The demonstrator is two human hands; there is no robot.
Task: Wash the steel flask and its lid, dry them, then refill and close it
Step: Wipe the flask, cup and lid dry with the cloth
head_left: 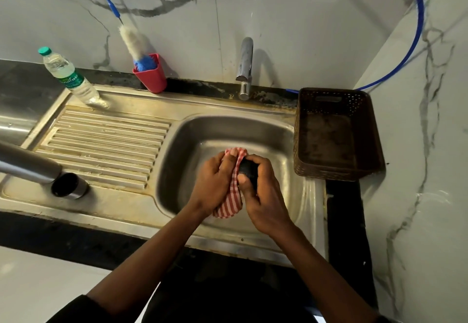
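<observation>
Over the sink basin (283,135), my right hand (258,196) grips the dark flask lid (247,168), mostly covered by my fingers. My left hand (215,183) presses a red-and-white striped cloth (231,201) against the lid; the cloth hangs down between both hands. The steel flask (38,168) lies on its side on the drainboard at the left, its dark open mouth facing the sink's front edge, its far end cut off by the frame.
A clear water bottle (68,77) with a green cap stands at the back left. A red cup (152,75) holds a bottle brush. The tap (245,66) is behind the basin, no water running. A brown plastic basket (336,135) sits on the right.
</observation>
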